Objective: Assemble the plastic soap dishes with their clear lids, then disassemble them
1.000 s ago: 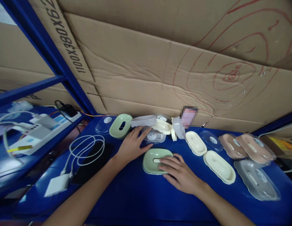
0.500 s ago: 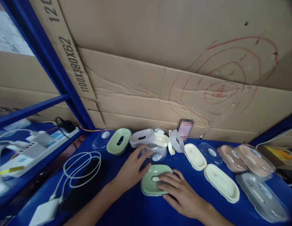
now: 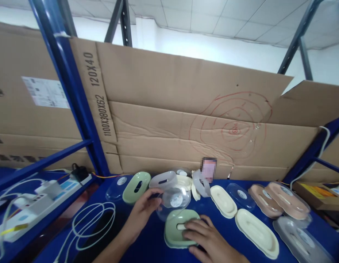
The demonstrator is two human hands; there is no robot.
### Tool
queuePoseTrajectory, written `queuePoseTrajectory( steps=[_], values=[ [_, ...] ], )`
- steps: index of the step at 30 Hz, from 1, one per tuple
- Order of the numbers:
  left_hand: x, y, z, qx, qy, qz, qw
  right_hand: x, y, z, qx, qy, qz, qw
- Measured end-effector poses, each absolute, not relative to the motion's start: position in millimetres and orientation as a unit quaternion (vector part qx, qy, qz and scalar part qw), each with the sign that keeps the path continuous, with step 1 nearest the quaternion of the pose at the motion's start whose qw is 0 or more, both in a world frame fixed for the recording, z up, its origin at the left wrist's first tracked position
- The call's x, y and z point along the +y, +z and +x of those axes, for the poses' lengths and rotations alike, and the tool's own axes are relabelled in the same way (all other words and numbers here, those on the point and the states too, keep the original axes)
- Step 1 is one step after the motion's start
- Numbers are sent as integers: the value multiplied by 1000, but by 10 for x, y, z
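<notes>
My left hand [image 3: 147, 204] pinches the left edge of a clear plastic lid [image 3: 183, 195] with a round label; the lid is tilted up just behind a green oval soap dish [image 3: 173, 237]. Curled over the right side of that dish is my right hand [image 3: 203, 233], its fingertips inside and its thumb at the near rim. A short white bar [image 3: 180, 227] shows in the middle of the dish, partly covered by my fingers. Behind my left hand stand another green dish [image 3: 131, 193] with a slot and a grey slotted dish [image 3: 155, 181].
Cream trays [image 3: 255, 232], pinkish-brown lidded dishes [image 3: 288, 199] and a grey lidded dish [image 3: 297, 239] lie to the right. A white cable [image 3: 94, 215] and a power strip [image 3: 46, 204] are at the left. A cardboard sheet [image 3: 158, 120] stands behind.
The view has tipped upward. My left hand has closed on the clear lid's edge and lifted it, drawing it slightly left. My right hand stays on the green dish.
</notes>
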State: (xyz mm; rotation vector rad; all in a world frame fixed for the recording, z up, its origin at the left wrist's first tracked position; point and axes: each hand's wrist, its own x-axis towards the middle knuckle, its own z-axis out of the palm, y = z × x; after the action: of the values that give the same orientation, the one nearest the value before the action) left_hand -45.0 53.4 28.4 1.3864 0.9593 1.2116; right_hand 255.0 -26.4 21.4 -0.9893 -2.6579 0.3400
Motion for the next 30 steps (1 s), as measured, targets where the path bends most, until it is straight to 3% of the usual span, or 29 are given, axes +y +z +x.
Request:
queuePoseTrajectory(
  steps=[6,12,18,25,30],
  values=[
    [513,191,-331,376,470,582,547,-292,66,2531,-880,107,-379,266],
    [449,164,-207,363,482,583,544,-450,-166,2560,-780,11,-473,410],
    [281,235,-215,371,505,562,541,-787,-399,2514,-726,-107,-563,381],
    [-282,323,-369,426,545,501,520,-1127,-359,2437,-762,-65,-562,314],
    [-616,458,-399,365,548,533,531,-1106,-268,2526,-750,-37,-558,354]
  ],
)
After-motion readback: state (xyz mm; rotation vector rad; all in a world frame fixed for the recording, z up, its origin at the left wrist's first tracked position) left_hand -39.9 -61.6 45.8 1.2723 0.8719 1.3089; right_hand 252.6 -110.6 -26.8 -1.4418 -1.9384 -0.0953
